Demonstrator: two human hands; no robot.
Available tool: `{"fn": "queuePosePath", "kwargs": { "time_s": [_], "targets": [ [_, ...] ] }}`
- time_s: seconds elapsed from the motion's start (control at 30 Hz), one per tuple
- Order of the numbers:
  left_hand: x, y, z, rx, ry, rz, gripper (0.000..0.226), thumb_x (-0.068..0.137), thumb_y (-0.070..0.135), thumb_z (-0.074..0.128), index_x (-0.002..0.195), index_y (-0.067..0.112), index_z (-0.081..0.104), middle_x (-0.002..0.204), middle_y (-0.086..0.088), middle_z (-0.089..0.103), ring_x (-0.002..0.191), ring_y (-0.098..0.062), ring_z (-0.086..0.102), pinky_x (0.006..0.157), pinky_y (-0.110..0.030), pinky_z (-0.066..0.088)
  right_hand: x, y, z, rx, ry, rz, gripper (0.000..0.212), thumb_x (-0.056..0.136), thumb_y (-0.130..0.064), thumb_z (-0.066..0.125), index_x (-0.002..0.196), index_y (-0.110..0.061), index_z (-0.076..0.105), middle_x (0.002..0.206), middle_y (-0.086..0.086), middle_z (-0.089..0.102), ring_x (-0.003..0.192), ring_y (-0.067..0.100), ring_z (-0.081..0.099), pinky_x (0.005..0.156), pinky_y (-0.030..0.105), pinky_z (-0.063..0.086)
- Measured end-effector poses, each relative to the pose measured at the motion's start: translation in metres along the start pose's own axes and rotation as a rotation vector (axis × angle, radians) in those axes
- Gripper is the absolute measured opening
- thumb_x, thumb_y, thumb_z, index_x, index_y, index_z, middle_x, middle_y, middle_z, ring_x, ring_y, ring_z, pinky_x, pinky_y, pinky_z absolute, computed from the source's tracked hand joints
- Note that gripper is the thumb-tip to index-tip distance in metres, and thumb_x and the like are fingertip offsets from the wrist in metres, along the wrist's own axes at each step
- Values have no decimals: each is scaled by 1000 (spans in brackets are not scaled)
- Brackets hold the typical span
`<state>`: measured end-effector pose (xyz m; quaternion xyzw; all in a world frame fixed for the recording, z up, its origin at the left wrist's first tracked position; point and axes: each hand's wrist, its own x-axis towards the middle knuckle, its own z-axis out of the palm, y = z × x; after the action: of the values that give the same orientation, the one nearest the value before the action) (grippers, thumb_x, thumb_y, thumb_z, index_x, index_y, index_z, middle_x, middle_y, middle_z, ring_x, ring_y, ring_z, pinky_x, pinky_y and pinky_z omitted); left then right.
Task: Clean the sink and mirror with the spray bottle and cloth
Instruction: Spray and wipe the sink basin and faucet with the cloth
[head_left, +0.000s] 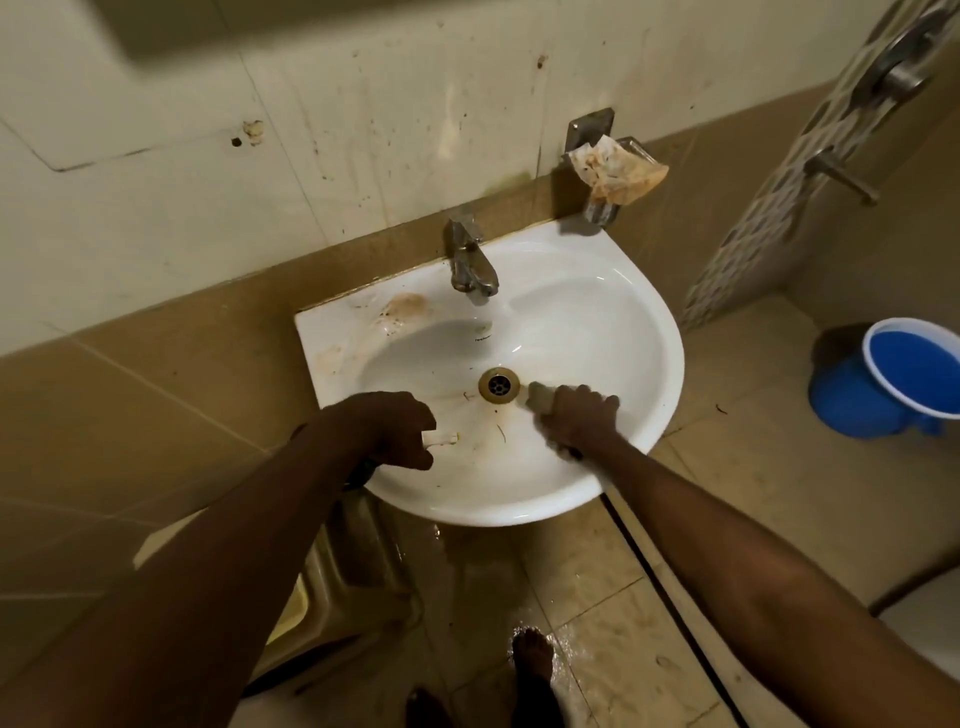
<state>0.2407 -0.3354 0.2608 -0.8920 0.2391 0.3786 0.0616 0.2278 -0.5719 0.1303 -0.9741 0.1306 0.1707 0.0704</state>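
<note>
Cloth: soft, wet wad, bunched under the right hand, fingers clenched round it beside the drain.
Spray bottle: light, slippery (mostly hidden); left hand fingers grasp it.
Sink: hard, slick.

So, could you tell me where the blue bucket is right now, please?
In the head view, the blue bucket stands on the tiled floor at the far right, to the right of the sink.

A small dark mark inside the sink is too blurred to read
</note>
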Motion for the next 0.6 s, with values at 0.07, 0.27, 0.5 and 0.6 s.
{"fn": "queuePosePath", "kwargs": {
  "time_s": [0.07,0.27,0.5,0.6],
  "targets": [
    [1,-1,-3,-7,39,10,36,85,36,57,116,17,61,116,-4,63,106,-23,59,93,-35,48,12,15,-6,-23,109,95,25,88,-30,49,105,-13,58,105,7,61,101,30,59,89,39,34],
    [-4,-12,6,-32,23,-3,25,84,34,57,103,18,65,109,-4,67,99,-21,61,93,-37,50,5,-66,37,132,-66,-86,29,84,-31,46,111,-23,55,104,5,59,102,30,59,79,42,33],
    [-23,9,9,-63,-18,10,44,85,34,59,125,16,57,129,-7,59,112,-23,58,97,-35,47,-49,-8,-21,-58,-107,-39,16,86,-35,48,90,-25,60,83,-4,63,94,23,61,89,46,29],
    [-27,22,9,-126,-78,14,42,80,30,64,117,12,62,113,-9,68,95,-23,67,80,-31,51,-63,-5,-37,-41,-92,84,11,84,-30,50,80,-23,58,76,-4,59,92,25,61,95,44,28]
  ]
}}
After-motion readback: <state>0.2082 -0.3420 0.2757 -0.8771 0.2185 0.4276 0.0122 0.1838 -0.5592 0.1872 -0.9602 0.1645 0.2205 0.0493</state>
